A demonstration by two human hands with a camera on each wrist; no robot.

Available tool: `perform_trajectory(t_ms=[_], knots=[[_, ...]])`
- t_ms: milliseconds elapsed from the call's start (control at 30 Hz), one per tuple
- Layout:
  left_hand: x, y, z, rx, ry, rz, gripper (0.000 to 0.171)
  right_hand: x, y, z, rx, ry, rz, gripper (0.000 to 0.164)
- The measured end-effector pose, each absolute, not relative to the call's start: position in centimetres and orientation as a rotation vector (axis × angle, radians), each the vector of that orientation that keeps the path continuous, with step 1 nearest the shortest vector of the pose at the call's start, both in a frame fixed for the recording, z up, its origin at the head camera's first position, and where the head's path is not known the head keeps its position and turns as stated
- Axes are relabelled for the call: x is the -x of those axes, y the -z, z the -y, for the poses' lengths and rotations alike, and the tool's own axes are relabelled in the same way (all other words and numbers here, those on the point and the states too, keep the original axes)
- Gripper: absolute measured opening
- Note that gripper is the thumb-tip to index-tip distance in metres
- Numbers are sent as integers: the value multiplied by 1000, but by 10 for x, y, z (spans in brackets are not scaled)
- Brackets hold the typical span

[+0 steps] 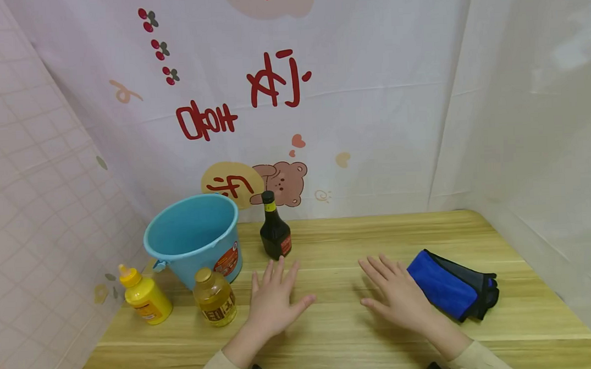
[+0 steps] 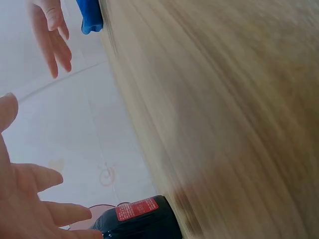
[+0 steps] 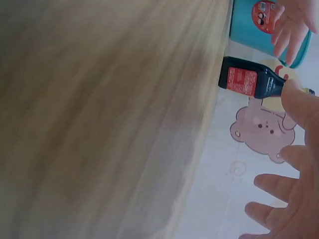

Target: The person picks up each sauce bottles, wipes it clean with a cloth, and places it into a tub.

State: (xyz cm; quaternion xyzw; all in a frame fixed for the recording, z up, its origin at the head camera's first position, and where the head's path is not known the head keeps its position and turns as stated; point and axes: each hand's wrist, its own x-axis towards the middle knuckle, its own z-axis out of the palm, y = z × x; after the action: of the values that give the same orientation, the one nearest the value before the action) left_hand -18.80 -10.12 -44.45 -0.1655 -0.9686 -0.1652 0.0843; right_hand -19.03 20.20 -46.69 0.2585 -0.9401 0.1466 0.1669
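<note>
A white, printed cloth backdrop [image 1: 382,120] hangs behind a pale, wood-grained table [image 1: 342,347], its large red brush-style characters too stylised to read surely. At the table's left stands a light-blue plastic bucket [image 1: 195,261], probably light and fairly stiff, best taken by its rim; its red label [image 1: 226,259] is too small to read. At the right lies a flat, blue-and-black fabric bundle [image 1: 443,285], likely soft, light and unbreakable, easily pinched at an edge; no writing shows. Both hands hover over the table holding nothing: the left hand [image 1: 272,301] has its fingers spread and thumb out, and the right hand [image 1: 398,293], just beside the bundle, has its fingers loosely parted. Beyond the left hand's fingertips stands a dark, black-capped bottle [image 1: 274,232], perhaps smooth glass, so weighty and breakable; its squared body suits a firm grip. White print on its red label blurs. Left of that hand, a clear, amber-filled bottle [image 1: 215,301] looks heavy and slippery, its label lettering illegible; farther left stands a small yellow squeeze bottle [image 1: 148,301], likely yielding.
</note>
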Motion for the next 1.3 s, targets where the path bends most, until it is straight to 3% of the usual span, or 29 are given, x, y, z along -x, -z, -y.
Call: perform_trajectory(t_ms=[267, 667, 1067, 1300], knots=[[193, 439, 107, 469, 685, 2732, 78, 191, 461, -212, -691, -502, 2626, 71], [213, 415, 119, 329, 795, 2654, 75, 196, 455, -229, -610, -534, 2566, 63], [239, 394, 121, 252, 946, 2521, 76, 199, 443, -249, -530, -610, 2514, 59], [257, 389, 120, 180, 1039, 2431, 67, 198, 441, -260, -480, -638, 2505, 60]])
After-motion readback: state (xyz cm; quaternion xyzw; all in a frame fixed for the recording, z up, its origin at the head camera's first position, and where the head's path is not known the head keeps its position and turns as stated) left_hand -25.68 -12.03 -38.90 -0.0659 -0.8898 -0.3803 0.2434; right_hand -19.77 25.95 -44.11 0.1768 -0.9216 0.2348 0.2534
